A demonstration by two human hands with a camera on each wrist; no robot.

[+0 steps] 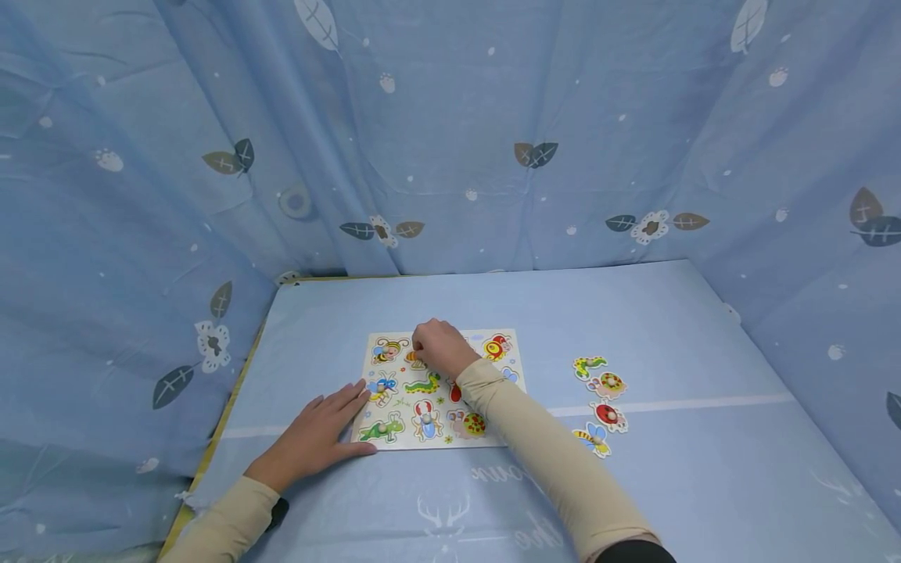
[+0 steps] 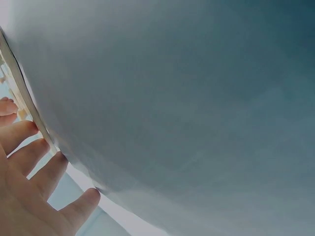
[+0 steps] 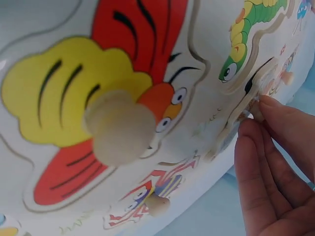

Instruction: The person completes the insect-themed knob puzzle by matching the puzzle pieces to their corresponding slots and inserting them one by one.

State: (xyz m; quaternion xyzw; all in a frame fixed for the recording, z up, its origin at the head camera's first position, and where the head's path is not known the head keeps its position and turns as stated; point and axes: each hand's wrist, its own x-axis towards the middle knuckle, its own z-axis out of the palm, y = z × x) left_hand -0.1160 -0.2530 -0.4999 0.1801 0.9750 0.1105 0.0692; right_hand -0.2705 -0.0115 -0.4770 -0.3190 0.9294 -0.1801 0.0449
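A pale wooden puzzle board (image 1: 408, 445) printed with bright insects lies on the table. At its far row my right hand (image 1: 442, 344) bends over the board. In the right wrist view, the thumb and forefinger of that right hand (image 3: 275, 152) pinch the small knob of a puzzle piece (image 3: 250, 96), most of which the fingers hide. My left hand (image 1: 320, 434) is spread along the board's left edge, fingertips at the rim. Seen from the left wrist, the fingers of the left hand (image 2: 37, 182) are straight and apart. A yellow-and-red butterfly piece (image 3: 54, 98) with a round knob sits in the board.
Right of the board lies a column of loose pieces: a green caterpillar (image 1: 588, 365), a snail-like piece (image 1: 608, 384), a ladybug (image 1: 609, 417) and a striped bee (image 1: 593, 439). A light blue cloth (image 1: 676, 336) covers the table, with patterned curtains (image 1: 450, 117) behind and at both sides.
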